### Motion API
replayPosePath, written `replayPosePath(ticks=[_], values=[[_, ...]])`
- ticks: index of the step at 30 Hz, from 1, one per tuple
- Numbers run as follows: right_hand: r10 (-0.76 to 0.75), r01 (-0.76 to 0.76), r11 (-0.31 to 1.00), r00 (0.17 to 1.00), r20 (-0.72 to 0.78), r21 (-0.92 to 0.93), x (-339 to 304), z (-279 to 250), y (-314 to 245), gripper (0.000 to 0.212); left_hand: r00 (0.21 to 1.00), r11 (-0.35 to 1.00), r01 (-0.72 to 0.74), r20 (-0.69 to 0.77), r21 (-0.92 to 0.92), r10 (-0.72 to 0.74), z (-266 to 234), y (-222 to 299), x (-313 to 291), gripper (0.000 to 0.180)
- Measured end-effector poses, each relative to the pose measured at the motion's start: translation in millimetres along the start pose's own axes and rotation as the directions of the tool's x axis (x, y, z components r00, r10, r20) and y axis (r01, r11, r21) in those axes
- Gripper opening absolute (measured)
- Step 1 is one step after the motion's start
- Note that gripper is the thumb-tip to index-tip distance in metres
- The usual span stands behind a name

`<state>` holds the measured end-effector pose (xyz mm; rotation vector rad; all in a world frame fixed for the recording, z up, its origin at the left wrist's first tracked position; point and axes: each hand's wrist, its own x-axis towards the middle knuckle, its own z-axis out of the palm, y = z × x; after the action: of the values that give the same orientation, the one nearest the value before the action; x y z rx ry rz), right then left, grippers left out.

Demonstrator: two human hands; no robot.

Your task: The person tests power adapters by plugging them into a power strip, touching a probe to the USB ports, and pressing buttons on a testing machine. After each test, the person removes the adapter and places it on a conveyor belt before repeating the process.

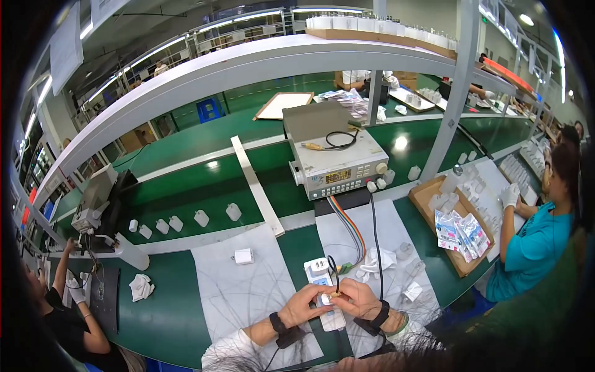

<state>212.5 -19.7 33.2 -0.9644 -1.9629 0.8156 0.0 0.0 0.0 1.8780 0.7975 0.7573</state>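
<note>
At six o'clock in view, your left hand (302, 304) grips a small white piece (325, 300), your right hand (359, 299) pinching a brass-coloured plug (335, 294) against it. From your hands, the grey instrument (365, 152) has a lit display (338, 177) at twelve; printed packets (462, 234) lie at two, lettering too small to read.

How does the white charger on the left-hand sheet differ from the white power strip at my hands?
The charger is a small, compact block, while the power strip is long and narrow. The charger lies apart from both hands on the left sheet, whereas the power strip lies partly hidden beneath the left hand and right hand. Both are mainly white.
</note>
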Motion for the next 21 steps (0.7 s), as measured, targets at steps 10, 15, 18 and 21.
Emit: replayPosePath(ticks=[10, 15, 18, 21], values=[[-0.102, 0.098, 0.993, 0.993, -0.065, -0.067, -4, 2, 8, 0.019, 0.999, 1.0, 0.03, 0.013, -0.002, -0.03, -1, 10, 0, 0.048], [-0.103, 0.101, 0.995, 0.94, -0.325, -0.022, 26, -13, -22, 0.017, 1.0, 0.999, 0.009, 0.015, 0.04, -0.01, -4, 15, -1, 0.046], [0.034, 0.006, 0.988, 0.967, -0.254, 0.155, 57, -11, 2, 0.016, 1.0, 1.0, -0.001, 0.013, 0.013, 0.0, -2, 15, 1, 0.045], [0.098, -0.062, 0.986, 0.966, -0.238, 0.154, 65, 1, 14, 0.015, 1.0, 1.0, -0.009, 0.015, 0.006, 0.008, -2, 15, 1, 0.046]])
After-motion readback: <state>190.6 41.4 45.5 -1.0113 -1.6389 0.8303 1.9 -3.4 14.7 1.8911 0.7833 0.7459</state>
